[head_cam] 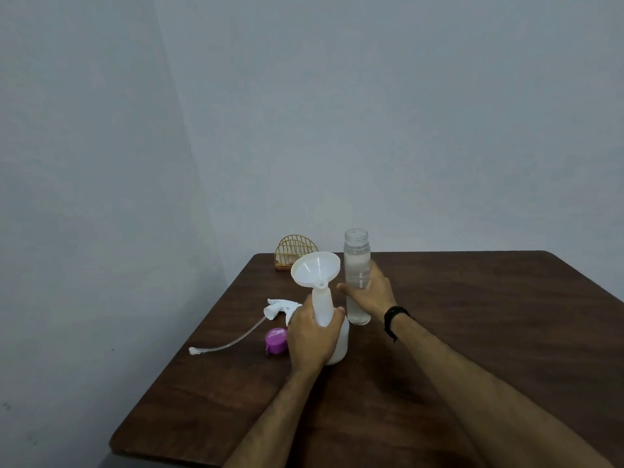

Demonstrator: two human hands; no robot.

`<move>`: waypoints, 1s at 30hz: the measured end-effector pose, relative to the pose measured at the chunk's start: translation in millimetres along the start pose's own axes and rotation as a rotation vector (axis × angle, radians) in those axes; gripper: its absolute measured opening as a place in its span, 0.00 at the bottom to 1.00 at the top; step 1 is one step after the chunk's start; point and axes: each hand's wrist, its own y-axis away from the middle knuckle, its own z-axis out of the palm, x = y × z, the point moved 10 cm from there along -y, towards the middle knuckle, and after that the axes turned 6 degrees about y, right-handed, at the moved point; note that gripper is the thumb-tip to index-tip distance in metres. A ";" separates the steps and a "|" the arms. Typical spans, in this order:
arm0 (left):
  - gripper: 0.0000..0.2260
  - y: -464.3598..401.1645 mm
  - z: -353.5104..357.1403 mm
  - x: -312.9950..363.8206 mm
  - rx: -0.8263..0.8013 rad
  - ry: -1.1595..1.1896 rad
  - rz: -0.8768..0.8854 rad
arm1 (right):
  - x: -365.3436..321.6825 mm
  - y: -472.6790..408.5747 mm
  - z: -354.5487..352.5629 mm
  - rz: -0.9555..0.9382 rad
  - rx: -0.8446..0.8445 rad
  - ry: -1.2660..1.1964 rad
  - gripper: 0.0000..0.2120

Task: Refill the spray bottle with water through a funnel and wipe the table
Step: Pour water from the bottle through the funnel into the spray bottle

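Fingers of the left hand (312, 336) curl around the body of one white spray bottle (332, 332), which stands upright on the dark wooden table (472, 332). One white funnel (315, 269) sits in the bottle's open neck, just above those fingers, its wide mouth tipped slightly toward the viewer. Left of the gripping fingers lies one white trigger sprayer head (278, 307), detached, resting on its side; its thin clear dip tube (229, 341) trails further left across the tabletop toward the table's left edge. Just beside the left hand's knuckles, on their left and nearer the viewer, lies one purple cap (276, 340), flat on the wood.

Behind the funnel, near the table's far edge, stands one small woven holder (295, 251) with an arched top; the funnel hides part of it.

Right of the spray bottle, and close beside it, stands one clear water bottle (357, 275), uncapped, upright and filled with water most of the way up. Fingers of the right hand (369, 292) wrap around its middle, thumb on the near side, covering part of the glass. Its base appears to rest on the table. A black band (395, 317) circles the right wrist.

Both bare forearms reach in from the lower right. A plain pale wall (304, 113) rises behind the table.
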 end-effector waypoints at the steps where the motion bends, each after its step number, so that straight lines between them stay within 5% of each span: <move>1: 0.21 -0.2 1.9 0.4 -0.004 -0.004 0.000 | 0.0 3.0 -4.6 -0.010 0.024 0.007 0.28; 22: 0.23 24.4 77.8 47.2 -0.258 0.169 0.051 | -8.3 60.9 -135.7 -0.116 0.166 0.300 0.18; 30: 0.44 9.5 69.9 69.5 -0.245 0.478 -0.004 | -5.4 71.5 -156.0 -0.131 0.157 0.345 0.19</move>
